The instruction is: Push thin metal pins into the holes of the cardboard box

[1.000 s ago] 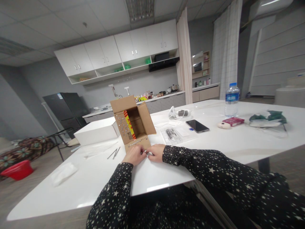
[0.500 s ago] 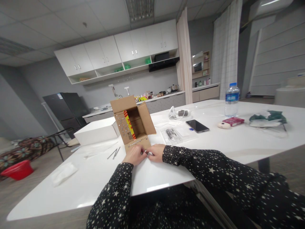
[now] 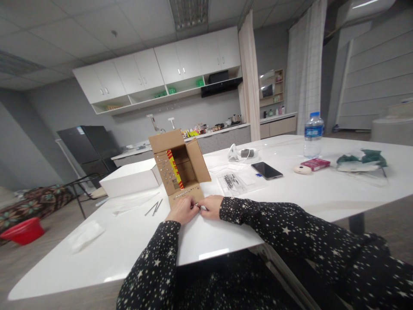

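An open cardboard box [image 3: 179, 165] is seen lying on its side on the white table [image 3: 290, 202], with its opening turned toward the person. Its lower flap [image 3: 186, 194] lies flat on the table, and small silver pins are stuck in rows in this flap and in the left flap.

The left hand [image 3: 181, 210] is placed at the near edge of the lower flap, fingers curled down. The right hand [image 3: 211, 206] is set just beside it, at 3 o'clock from it, and the fingertips of both hands meet over a small silver piece [image 3: 197, 207]. Whether this piece is pinched or only touched cannot be told, because it is too small.

At 9 o'clock from the left hand, two thin metal rods [image 3: 154, 208] lie on the table. A white flat box [image 3: 131, 177] stands at 9 o'clock from the cardboard box. At 1 o'clock from the right hand, a clear plastic bag [image 3: 232, 182] with dark small parts is seen, and further a black phone [image 3: 266, 170]. A water bottle [image 3: 313, 134] stands far at 2 o'clock.
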Action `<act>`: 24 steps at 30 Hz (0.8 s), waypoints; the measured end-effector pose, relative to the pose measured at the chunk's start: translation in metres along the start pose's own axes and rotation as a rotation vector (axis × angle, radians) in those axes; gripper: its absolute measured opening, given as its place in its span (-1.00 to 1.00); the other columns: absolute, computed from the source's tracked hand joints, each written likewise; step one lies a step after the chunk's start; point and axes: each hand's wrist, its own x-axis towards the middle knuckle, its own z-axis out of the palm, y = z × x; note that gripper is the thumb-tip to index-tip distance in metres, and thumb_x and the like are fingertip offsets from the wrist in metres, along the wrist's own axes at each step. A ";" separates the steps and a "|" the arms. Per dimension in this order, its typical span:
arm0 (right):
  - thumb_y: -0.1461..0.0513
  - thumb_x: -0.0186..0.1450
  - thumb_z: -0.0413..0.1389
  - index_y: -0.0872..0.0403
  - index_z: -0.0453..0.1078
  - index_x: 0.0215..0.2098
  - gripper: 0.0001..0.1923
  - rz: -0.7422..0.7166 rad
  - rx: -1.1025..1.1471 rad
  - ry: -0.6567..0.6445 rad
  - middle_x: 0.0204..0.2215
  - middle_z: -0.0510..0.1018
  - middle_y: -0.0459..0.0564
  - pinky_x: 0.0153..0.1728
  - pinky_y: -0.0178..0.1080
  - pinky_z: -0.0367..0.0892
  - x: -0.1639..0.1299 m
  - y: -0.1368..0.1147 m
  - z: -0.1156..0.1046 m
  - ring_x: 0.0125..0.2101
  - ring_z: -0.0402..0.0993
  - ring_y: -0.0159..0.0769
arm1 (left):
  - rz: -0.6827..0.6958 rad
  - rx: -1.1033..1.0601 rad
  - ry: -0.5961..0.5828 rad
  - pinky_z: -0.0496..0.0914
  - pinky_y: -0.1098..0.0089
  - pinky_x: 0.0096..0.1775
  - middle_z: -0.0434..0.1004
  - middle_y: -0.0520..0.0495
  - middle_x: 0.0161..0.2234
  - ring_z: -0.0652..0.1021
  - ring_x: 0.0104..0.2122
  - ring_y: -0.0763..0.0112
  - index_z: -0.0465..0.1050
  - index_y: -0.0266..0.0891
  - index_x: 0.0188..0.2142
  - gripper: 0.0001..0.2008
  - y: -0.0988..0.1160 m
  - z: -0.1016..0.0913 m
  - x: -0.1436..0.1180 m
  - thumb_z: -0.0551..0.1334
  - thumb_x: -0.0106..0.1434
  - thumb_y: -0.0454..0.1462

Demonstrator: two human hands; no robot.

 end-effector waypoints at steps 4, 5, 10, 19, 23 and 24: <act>0.18 0.17 -0.04 0.01 0.44 -0.13 -0.66 0.007 0.002 0.001 -0.31 0.59 0.02 -0.32 -0.27 0.30 0.000 0.001 0.001 -0.28 0.50 -0.18 | 0.005 -0.011 -0.010 0.23 0.43 -0.38 0.49 -0.09 -0.41 0.46 -0.39 0.37 0.36 -0.25 -0.45 -0.87 0.001 -0.001 0.000 0.13 0.11 -0.22; 0.17 0.18 -0.04 0.01 0.43 -0.13 -0.66 0.010 0.001 0.001 -0.31 0.59 0.02 -0.32 -0.27 0.30 0.000 0.001 0.001 -0.28 0.50 -0.18 | 0.007 -0.015 -0.010 0.23 0.43 -0.37 0.49 -0.08 -0.41 0.46 -0.39 0.37 0.36 -0.25 -0.45 -0.87 0.001 -0.001 0.000 0.13 0.11 -0.23; 0.17 0.18 -0.04 0.03 0.42 -0.13 -0.66 0.022 -0.001 -0.002 -0.30 0.59 0.03 -0.32 -0.28 0.30 0.001 0.002 0.002 -0.28 0.50 -0.19 | 0.026 -0.052 0.014 0.23 0.44 -0.37 0.48 -0.05 -0.44 0.46 -0.40 0.40 0.35 -0.24 -0.43 -0.89 -0.002 0.000 0.000 0.13 0.13 -0.24; 0.15 0.17 -0.03 0.03 0.38 -0.09 -0.63 0.007 -0.005 0.005 -0.29 0.58 0.03 -0.32 -0.25 0.31 0.001 0.003 0.002 -0.26 0.50 -0.15 | 0.018 -0.070 0.107 0.26 0.39 -0.34 0.48 -0.04 -0.42 0.47 -0.38 0.36 0.35 -0.24 -0.35 -0.91 -0.003 -0.003 0.003 0.12 0.14 -0.28; 0.15 0.18 -0.04 0.04 0.41 -0.11 -0.64 0.016 -0.007 -0.015 -0.30 0.58 0.03 -0.33 -0.25 0.31 0.001 0.001 0.000 -0.26 0.50 -0.16 | 0.072 -0.096 0.213 0.30 0.37 -0.26 0.47 -0.05 -0.36 0.46 -0.33 0.37 0.34 -0.23 -0.34 -0.91 -0.004 -0.004 0.004 0.11 0.14 -0.31; 0.15 0.18 -0.04 0.04 0.41 -0.12 -0.64 0.017 -0.008 -0.019 -0.31 0.58 0.03 -0.33 -0.25 0.31 0.001 0.001 -0.001 -0.26 0.49 -0.16 | 0.078 -0.102 0.241 0.30 0.36 -0.24 0.46 -0.05 -0.36 0.45 -0.32 0.37 0.34 -0.23 -0.34 -0.91 -0.005 -0.004 0.004 0.10 0.14 -0.31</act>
